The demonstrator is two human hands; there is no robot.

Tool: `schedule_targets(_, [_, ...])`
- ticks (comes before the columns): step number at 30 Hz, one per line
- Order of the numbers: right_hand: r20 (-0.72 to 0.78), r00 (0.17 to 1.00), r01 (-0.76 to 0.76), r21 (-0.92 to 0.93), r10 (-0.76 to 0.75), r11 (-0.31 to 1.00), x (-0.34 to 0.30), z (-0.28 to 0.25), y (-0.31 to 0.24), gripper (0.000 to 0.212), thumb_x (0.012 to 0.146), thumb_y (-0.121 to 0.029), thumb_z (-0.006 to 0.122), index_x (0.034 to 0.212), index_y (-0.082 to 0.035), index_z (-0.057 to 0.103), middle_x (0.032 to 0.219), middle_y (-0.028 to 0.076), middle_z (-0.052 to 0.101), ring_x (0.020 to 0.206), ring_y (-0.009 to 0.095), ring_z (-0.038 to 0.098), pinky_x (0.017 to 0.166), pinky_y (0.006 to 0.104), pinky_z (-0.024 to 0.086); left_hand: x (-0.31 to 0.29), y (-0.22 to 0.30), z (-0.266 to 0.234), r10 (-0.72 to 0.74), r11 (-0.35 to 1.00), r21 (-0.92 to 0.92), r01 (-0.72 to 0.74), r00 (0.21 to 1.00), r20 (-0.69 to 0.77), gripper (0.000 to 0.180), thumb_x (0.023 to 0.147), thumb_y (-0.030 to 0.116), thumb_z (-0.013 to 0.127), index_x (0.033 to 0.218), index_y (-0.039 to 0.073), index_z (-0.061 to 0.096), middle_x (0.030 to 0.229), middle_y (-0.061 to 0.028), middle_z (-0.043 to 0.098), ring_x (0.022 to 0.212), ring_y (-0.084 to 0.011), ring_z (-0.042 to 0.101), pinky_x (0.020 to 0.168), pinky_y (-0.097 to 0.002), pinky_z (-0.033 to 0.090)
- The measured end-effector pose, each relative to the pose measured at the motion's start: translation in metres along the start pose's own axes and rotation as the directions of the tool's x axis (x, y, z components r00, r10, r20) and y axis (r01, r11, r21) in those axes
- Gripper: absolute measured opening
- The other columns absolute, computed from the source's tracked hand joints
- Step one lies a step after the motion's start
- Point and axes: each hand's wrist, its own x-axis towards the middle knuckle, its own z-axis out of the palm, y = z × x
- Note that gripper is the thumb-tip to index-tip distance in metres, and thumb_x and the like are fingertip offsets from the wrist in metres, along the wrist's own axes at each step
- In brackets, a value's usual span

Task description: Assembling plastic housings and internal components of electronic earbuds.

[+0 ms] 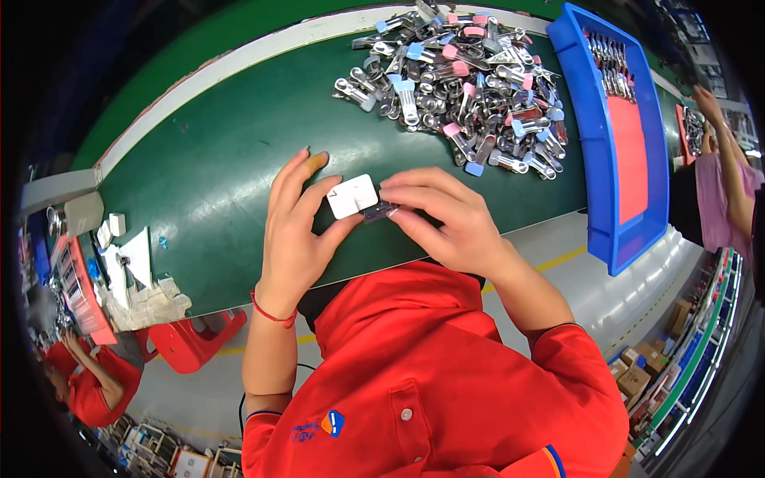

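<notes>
In front of my body, above the near edge of the green table, I hold a white flat square piece (352,196) with rounded corners. My left hand (296,227) has its thumb and index finger at the left side of it, the other fingers raised, one with a yellowish wrap on its tip. At the right edge, my right hand (446,217) pinches with thumb and fingers. A small dark piece (379,211) sits between its fingertips, right against the white piece; whether the two are joined I cannot tell.
A large heap of shiny metal clipper-like pieces (470,88) with pink and blue ends covers the table's far right. Beside it stands a blue tray (594,135) holding rows of similar pieces and a pink sheet. White scraps (135,259) lie at the left end. People sit on both sides.
</notes>
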Motion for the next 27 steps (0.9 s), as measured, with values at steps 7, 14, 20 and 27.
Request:
schedule_targets(7, [0.012, 0.973, 0.228, -0.137, -0.229, 0.964, 0.000, -0.012, -0.016, 0.029, 0.077, 0.004, 0.073, 0.105, 0.001, 0.068, 0.107, 0.013, 0.066, 0.090, 0.026, 0.066, 0.070, 0.0309, 0.055, -0.004, 0.028, -0.004, -0.028, 0.892, -0.450, 0.033, 0.999, 0.018, 0.045, 0.076, 0.009, 0.082, 0.116, 0.000, 0.065, 0.115, -0.0141, 0.063, 0.103, -0.0279, 0.064, 0.084, -0.0348, 0.053])
schedule_targets(14, [-0.036, 0.999, -0.028, -0.376, 0.015, 0.926, 0.011, -0.057, -0.014, 0.029, 0.078, 0.002, 0.073, 0.106, 0.000, 0.068, 0.100, 0.013, 0.065, 0.080, 0.025, 0.064, 0.064, 0.0306, 0.053, -0.015, 0.031, 0.009, -0.262, 0.263, -0.886, 0.381, 0.912, 0.315, 0.034, 0.087, -0.008, 0.067, 0.121, -0.004, 0.064, 0.108, -0.0100, 0.064, 0.092, -0.0140, 0.065, 0.079, -0.0242, 0.053])
schedule_targets(20, [-0.098, 0.991, -0.133, -0.667, 0.091, 0.733, 0.003, -0.055, 0.013, 0.025, 0.086, 0.000, 0.068, 0.111, -0.001, 0.068, 0.098, 0.011, 0.064, 0.077, 0.018, 0.063, 0.062, 0.0280, 0.051, -0.018, 0.030, 0.013, -0.255, 0.170, -0.912, 0.372, 0.911, 0.324, 0.032, 0.086, -0.009, 0.066, 0.117, -0.005, 0.065, 0.112, -0.0124, 0.062, 0.095, -0.0162, 0.064, 0.083, -0.0274, 0.054])
schedule_targets(27, [0.160, 0.922, -0.386, 0.421, 0.352, 0.821, -0.001, -0.047, -0.008, 0.020, 0.091, 0.005, 0.058, 0.109, 0.007, 0.067, 0.102, 0.013, 0.064, 0.084, 0.017, 0.064, 0.069, 0.0295, 0.052, -0.002, 0.034, 0.016, -0.140, 0.300, -0.933, 0.200, 0.976, 0.165, 0.033, 0.082, -0.008, 0.070, 0.114, -0.005, 0.066, 0.127, -0.0211, 0.058, 0.104, -0.0229, 0.064, 0.088, -0.0329, 0.055])
